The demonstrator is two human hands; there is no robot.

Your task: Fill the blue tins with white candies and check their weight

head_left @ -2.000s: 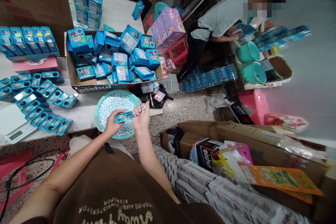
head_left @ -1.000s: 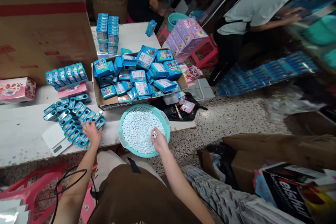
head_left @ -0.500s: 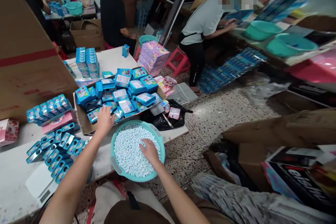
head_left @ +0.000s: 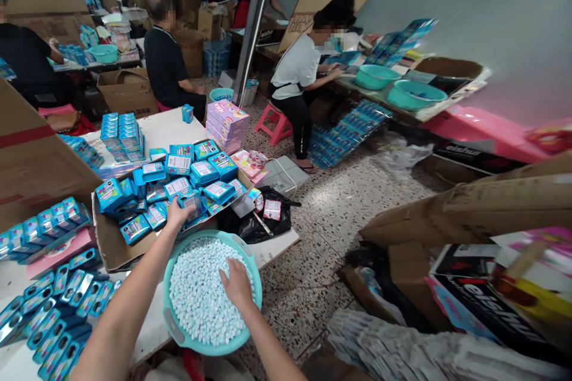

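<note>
My left hand [head_left: 177,214] is closed around a small blue box [head_left: 193,202] at the near edge of an open carton [head_left: 105,244]. The held box is slightly blurred. Many more blue printed boxes [head_left: 177,165] lie jumbled in that carton, some with white label sides up. In front of it stands a turquoise basin [head_left: 167,303] full of pale blue and white pellets [head_left: 201,292]. My right hand [head_left: 236,283] rests on the pellets at the basin's right side, thumb and fingers apart; its fingertips are partly sunk among them.
Blue boxes with round dark openings [head_left: 49,333] stand in rows at lower left. Stacked blue boxes [head_left: 123,134] and purple boxes [head_left: 227,122] are behind the carton. A black plastic bag [head_left: 281,223] lies right of it. Co-workers sit farther back; cartons [head_left: 482,208] crowd the right.
The view has swung right and up, so the table appears farther left. My left hand has lifted a blue box among the others. My right hand stays in the pellets.
</note>
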